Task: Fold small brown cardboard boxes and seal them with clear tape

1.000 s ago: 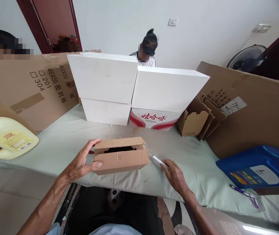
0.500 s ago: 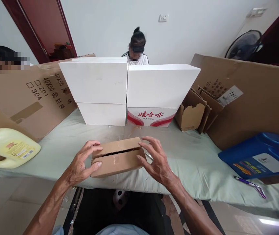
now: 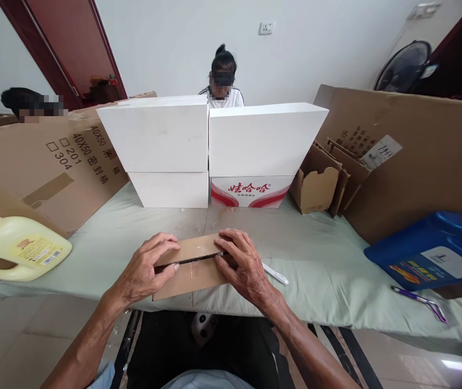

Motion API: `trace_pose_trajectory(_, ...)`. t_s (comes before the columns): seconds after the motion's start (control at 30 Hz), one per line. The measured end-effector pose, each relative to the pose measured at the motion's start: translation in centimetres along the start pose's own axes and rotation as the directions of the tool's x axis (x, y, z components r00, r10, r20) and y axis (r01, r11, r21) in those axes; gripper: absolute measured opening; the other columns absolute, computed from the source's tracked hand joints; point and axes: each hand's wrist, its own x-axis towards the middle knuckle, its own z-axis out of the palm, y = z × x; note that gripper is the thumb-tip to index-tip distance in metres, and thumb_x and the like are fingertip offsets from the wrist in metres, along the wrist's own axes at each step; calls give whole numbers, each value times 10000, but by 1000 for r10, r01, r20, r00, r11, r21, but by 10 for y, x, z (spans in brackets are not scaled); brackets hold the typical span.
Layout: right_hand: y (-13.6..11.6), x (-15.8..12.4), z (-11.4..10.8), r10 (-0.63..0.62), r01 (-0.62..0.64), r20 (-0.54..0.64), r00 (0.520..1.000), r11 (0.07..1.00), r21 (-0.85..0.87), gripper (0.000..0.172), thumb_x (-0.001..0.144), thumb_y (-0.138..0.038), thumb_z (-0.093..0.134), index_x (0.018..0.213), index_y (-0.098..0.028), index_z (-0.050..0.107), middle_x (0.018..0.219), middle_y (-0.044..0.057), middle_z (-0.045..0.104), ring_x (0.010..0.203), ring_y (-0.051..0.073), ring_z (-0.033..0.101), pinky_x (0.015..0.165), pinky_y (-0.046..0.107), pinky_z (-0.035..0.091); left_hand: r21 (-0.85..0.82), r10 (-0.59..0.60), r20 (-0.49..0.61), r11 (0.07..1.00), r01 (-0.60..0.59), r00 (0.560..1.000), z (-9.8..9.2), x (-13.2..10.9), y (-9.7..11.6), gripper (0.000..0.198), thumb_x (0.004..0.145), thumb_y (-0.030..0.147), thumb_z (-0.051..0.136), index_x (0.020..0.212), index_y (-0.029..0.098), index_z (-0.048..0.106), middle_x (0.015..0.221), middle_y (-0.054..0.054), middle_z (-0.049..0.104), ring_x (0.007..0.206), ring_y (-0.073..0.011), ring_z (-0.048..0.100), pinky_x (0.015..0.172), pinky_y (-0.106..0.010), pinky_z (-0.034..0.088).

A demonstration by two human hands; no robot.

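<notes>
The small cardboard box (image 3: pixel 194 274) sits near the middle of the worktop's (image 3: pixel 316 286) front edge, a dark slit running between its top flaps (image 3: pixel 198 245). My left hand (image 3: pixel 142 274) and right hand (image 3: pixel 251 273), apart from each other, hold it at opposite ends, fingers on the far flap, thumbs on the near one. Just beside my right hand lies a white-handled cutter (image 3: pixel 275 274); a blue plastic jug (image 3: pixel 421 259) is toward the worktop's right end.

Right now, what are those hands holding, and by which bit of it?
The small cardboard box: the left hand holds its top flaps at the left end, the right hand at the right end.
</notes>
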Motion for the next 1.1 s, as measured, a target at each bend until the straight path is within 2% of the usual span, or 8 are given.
trace_pose_trajectory(0.13, -1, -1, -1, -12, 12, 25, 1000, 1000, -11, 287, 1050, -147, 643, 1312, -263, 647, 1375, 131, 659, 1266, 310, 610, 1046, 538, 578, 65, 54, -24, 997, -52, 998, 6, 12, 14, 211, 1021, 255, 650, 1227, 250, 692, 1349, -100, 717, 1210, -272, 719, 1036, -429, 547)
trace_pose_trajectory(0.3, -4, -1, -1, -25, 25, -8, 1000, 999, -30, 263, 1049, -129, 631, 1283, -247, 651, 1346, 137, 661, 1221, 300, 619, 1021, 521, 578, 28, 17, 140, 999, -21, 990, 2, 32, 28, 302, 985, 296, 707, 1283, 251, 721, 1377, -96, 719, 1176, -273, 737, 1005, -426, 587)
trace_pose_trajectory(0.43, -5, -3, -2, -14, 13, -20, 1000, 999, -43, 253, 1043, -148, 642, 1274, -248, 665, 1334, 138, 674, 1214, 306, 626, 1014, 522, 587, -9, 16, 196, 1000, -15, 981, 1, 44, 34, 316, 972, 226, 670, 1271, 269, 762, 1350, -78, 720, 1147, -258, 739, 981, -396, 598)
trace_pose_trajectory(0.6, -4, -3, -1, 5, -5, -9, 1000, 999, -42, 276, 1040, -170, 635, 1296, -266, 677, 1339, 138, 677, 1224, 310, 639, 1031, 540, 596, -38, 35, 184, 999, -29, 982, 1, 44, 34, 346, 975, 219, 656, 1284, 296, 791, 1341, -72, 729, 1099, -245, 749, 927, -364, 616)
trace_pose_trajectory(0.73, -5, -3, -1, 4, -4, -10, 1000, 999, -49, 302, 1035, -157, 630, 1315, -266, 665, 1349, 136, 672, 1248, 316, 633, 1043, 539, 599, -73, 34, 184, 997, -21, 982, -4, 40, 25, 346, 988, 246, 658, 1307, 280, 786, 1408, -90, 725, 1202, -266, 742, 1030, -389, 613)
trace_pose_trajectory(0.87, -7, -2, -2, -3, 2, -4, 1000, 998, -58, 315, 1053, -151, 616, 1354, -243, 633, 1348, 149, 665, 1252, 315, 622, 1041, 526, 597, -115, 14, 179, 993, 7, 984, -11, 35, 16, 287, 1015, 267, 650, 1269, 267, 784, 1430, -98, 729, 1224, -257, 741, 1056, -387, 608)
trace_pose_trajectory(1.0, -5, -4, -1, 2, -3, -14, 1000, 997, -81, 376, 1071, -183, 616, 1440, -242, 583, 1428, 169, 621, 1294, 325, 607, 1058, 545, 592, -148, 74, 102, 987, -59, 992, -11, 29, 14, 226, 1017, 172, 603, 1166, 229, 764, 1425, -128, 736, 1280, -250, 727, 1085, -381, 587)
trace_pose_trajectory(1.1, -3, -6, 2, -2, 0, -18, 1000, 995, -103, 442, 1078, -201, 612, 1511, -251, 537, 1474, 177, 596, 1333, 336, 594, 1092, 571, 580, -85, 129, 79, 989, -122, 988, -8, 26, 14, 243, 1027, 132, 553, 1083, 225, 770, 1405, -130, 749, 1255, -253, 736, 1039, -388, 589)
